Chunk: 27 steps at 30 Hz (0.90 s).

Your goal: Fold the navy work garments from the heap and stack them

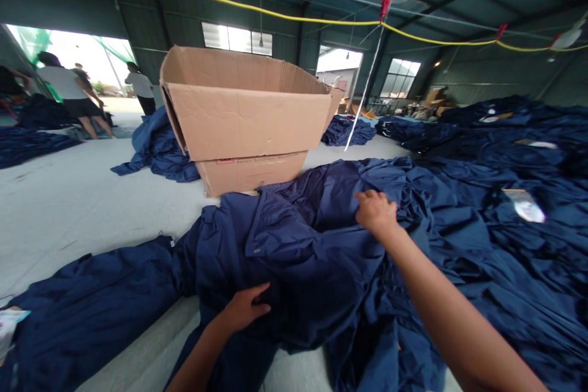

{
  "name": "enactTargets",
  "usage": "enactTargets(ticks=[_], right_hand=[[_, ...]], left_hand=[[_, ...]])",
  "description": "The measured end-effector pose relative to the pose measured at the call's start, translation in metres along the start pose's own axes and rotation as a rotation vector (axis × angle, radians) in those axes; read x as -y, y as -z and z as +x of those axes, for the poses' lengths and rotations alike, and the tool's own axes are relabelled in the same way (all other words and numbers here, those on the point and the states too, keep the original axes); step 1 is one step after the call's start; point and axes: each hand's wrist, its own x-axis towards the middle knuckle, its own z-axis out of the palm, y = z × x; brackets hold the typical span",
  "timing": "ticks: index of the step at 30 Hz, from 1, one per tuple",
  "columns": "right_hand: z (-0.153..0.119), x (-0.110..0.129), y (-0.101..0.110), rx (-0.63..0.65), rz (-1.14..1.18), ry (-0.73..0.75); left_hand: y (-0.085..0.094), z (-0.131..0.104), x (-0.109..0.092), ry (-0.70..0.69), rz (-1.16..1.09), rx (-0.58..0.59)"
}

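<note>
Right hand [376, 211]: fingers curled, on the far right part of the crumpled navy garment [285, 263]; whether it pinches cloth, cannot tell. Left hand [243, 311]: released, thumb and forefinger spread, at the garment's near side, left of centre; contact with the cloth unclear. Garment: near centre, bunched and creased, between and beyond the hands. Cardboard box [257, 122]: one, upright, open-topped, just beyond the garment, near flap folded down over printed lettering. Navy pile [487, 269]: large, spread along the right, bearing a pale tag [526, 205]. Smaller navy heap [160, 147]: left of the box, on a pale floor [151, 214]. Yellow cable [257, 8]: strung overhead. Co-workers [73, 89]: standing, far left.
</note>
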Motion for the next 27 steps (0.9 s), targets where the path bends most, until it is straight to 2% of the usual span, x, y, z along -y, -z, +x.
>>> enactTargets(ticks=[2, 3, 5, 7, 9, 11, 12, 14, 15, 16, 18, 19, 20, 22, 24, 26, 27], right_hand=[[-0.023, 0.043, -0.019, 0.18, 0.149, 0.356], [-0.037, 0.065, -0.034, 0.243, 0.185, 0.473], [-0.061, 0.1, -0.065, 0.335, 0.206, 0.6], [-0.07, 0.115, -0.09, 0.384, 0.194, 0.664], [-0.057, 0.11, -0.102, 0.331, 0.148, 0.499], [-0.03, 0.092, -0.102, 0.213, 0.105, 0.219], [-0.016, 0.081, -0.099, 0.187, 0.09, 0.13], [0.003, 0.062, -0.091, 0.159, 0.054, -0.142], [0.005, 0.056, -0.088, 0.143, 0.036, -0.176], [0.002, 0.052, -0.087, 0.13, 0.021, -0.139], [-0.017, 0.05, -0.091, 0.124, 0.001, 0.126], [-0.03, 0.049, -0.096, 0.139, -0.002, 0.271], [-0.043, 0.048, -0.103, 0.151, -0.002, 0.356], [-0.064, 0.041, -0.116, 0.169, 0.014, 0.339], [-0.075, 0.027, -0.125, 0.2, 0.074, 0.217], [-0.078, 0.01, -0.125, 0.244, 0.153, 0.151], [-0.077, 0.001, -0.121, 0.265, 0.187, 0.164]], left_hand=[[0.0, 0.009, -0.005, -0.027, 0.075, -0.037], [0.0, 0.011, -0.007, -0.022, 0.138, -0.081], [-0.004, 0.013, -0.006, 0.037, 0.243, -0.171], [-0.012, 0.01, 0.001, 0.14, 0.34, -0.181], [-0.023, 0.004, 0.011, 0.239, 0.419, -0.148], [-0.034, -0.002, 0.02, 0.264, 0.441, -0.142], [-0.039, -0.005, 0.023, 0.245, 0.441, -0.163], [-0.047, -0.01, 0.021, 0.166, 0.426, -0.222], [-0.051, -0.011, 0.017, 0.112, 0.413, -0.245], [-0.054, -0.013, 0.01, 0.053, 0.398, -0.254], [-0.062, -0.015, -0.006, -0.051, 0.37, -0.223], [-0.067, -0.015, -0.014, -0.07, 0.355, -0.178], [-0.072, -0.016, -0.022, -0.06, 0.344, -0.119], [-0.082, -0.019, -0.035, 0.009, 0.357, 0.012], [-0.087, -0.022, -0.045, 0.069, 0.406, 0.127], [-0.086, -0.024, -0.054, 0.125, 0.45, 0.239], [-0.084, -0.025, -0.06, 0.146, 0.458, 0.287]])
